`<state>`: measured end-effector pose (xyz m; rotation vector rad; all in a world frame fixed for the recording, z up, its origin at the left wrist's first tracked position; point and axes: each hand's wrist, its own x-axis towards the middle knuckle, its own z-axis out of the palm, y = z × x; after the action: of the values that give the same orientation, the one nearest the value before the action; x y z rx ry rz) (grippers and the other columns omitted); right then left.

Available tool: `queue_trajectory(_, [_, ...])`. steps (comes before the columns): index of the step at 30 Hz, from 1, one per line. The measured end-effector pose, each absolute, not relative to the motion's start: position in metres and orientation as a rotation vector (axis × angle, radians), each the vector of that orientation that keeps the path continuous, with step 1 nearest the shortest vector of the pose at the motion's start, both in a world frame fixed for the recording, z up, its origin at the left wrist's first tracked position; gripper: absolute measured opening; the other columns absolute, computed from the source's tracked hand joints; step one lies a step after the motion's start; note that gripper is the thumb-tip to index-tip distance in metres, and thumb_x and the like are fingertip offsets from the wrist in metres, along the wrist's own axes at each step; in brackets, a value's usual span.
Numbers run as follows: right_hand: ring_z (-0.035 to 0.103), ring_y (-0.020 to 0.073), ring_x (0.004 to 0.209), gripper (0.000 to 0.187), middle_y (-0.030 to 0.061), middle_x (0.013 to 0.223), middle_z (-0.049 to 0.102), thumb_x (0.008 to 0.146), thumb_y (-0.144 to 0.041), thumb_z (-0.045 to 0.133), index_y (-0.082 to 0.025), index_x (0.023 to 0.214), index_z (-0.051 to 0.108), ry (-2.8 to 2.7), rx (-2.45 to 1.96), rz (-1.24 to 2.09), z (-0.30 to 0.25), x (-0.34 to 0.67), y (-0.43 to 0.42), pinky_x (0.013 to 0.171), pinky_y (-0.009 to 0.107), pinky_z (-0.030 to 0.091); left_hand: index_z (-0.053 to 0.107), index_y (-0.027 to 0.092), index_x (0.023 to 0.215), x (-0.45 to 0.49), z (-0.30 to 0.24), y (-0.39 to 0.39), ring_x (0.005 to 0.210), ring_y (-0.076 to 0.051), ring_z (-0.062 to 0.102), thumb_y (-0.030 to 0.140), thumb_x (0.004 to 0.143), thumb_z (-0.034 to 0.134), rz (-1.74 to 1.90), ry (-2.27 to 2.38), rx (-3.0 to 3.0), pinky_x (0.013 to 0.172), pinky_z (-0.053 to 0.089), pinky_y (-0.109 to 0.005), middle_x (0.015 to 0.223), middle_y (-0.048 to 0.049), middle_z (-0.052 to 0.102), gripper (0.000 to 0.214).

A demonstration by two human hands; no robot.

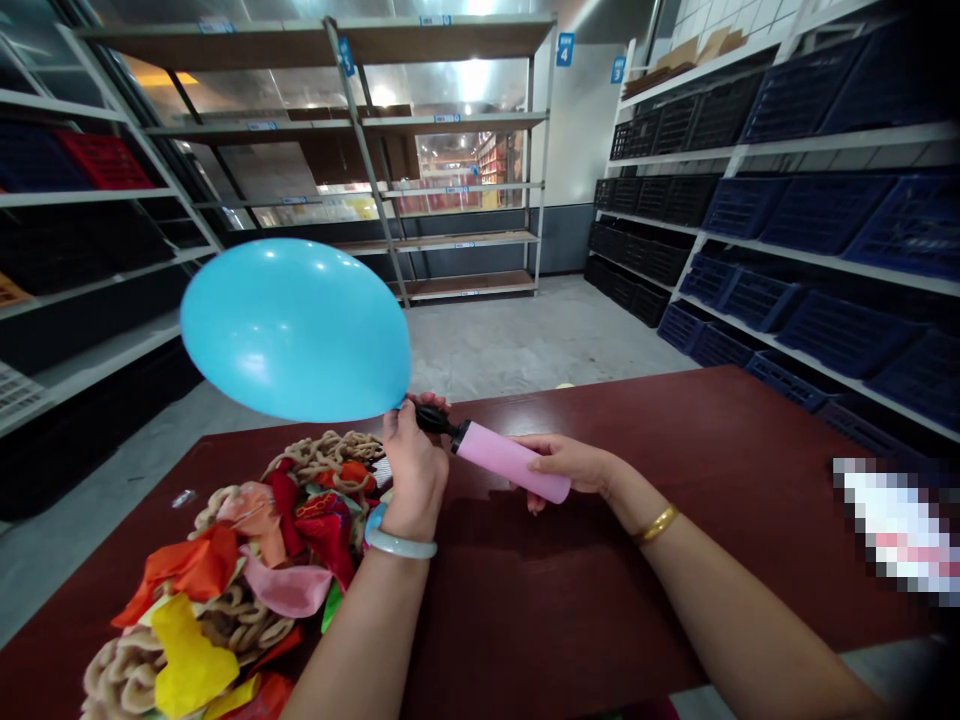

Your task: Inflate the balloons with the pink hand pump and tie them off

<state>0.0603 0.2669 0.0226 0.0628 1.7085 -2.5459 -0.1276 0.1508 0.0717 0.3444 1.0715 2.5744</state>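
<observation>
Head view: the left hand (pixel 412 470) is closed, its fingertips pinched around the neck of a blue balloon (pixel 296 330) where the neck sits over the black nozzle of a pink pump (pixel 510 462). The inflated balloon swells up and away to the left of that hand, above the table and not touching it. The right hand (pixel 570 465) is wrapped loosely around the far end of the pump, fingers over the top and thumb hidden beneath.

The pump's long axis runs straight from one hand to the other, tilted a little so the nozzle end by the left hand sits higher. The left hand is the nearer one to the balloon, and the right hand reaches it only through the pump.

Below and left of the left hand, touching the wrist, lies a pile of limp balloons (pixel 247 570) in red, orange, yellow and pink, mixed with tan cord. The red-brown table (pixel 600 560) under the right hand is bare, so nothing stands between the two hands. Shelves with blue crates (pixel 817 210) stand well beyond the right hand.
</observation>
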Motion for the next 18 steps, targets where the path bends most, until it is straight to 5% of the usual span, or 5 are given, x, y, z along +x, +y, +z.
queue_trajectory(11, [0.074, 0.0212, 0.073, 0.086, 0.0095, 0.097, 0.07, 0.082, -0.036, 0.075, -0.02, 0.153, 0.029, 1.649, 0.055, -2.584, 0.027, 0.057, 0.262, 0.065, 0.034, 0.062, 0.051, 0.017, 0.084, -0.139, 0.079, 0.14, 0.07, -0.023, 0.071, 0.031, 0.081, 0.057, 2.531, 1.192, 0.463, 0.076, 0.055, -0.045, 0.073, -0.0072, 0.071, 0.016])
queue_trajectory(18, [0.074, 0.0192, 0.072, 0.074, 0.0095, 0.101, 0.07, 0.086, -0.033, 0.07, -0.023, 0.151, 0.035, 1.662, 0.014, -2.572, 0.02, 0.053, 0.26, 0.067, 0.034, 0.062, 0.051, 0.018, 0.089, -0.141, 0.075, 0.143, 0.083, -0.022, 0.071, 0.027, 0.081, 0.06, 2.651, 1.146, 0.459, 0.079, 0.056, -0.042, 0.085, -0.0081, 0.071, 0.015])
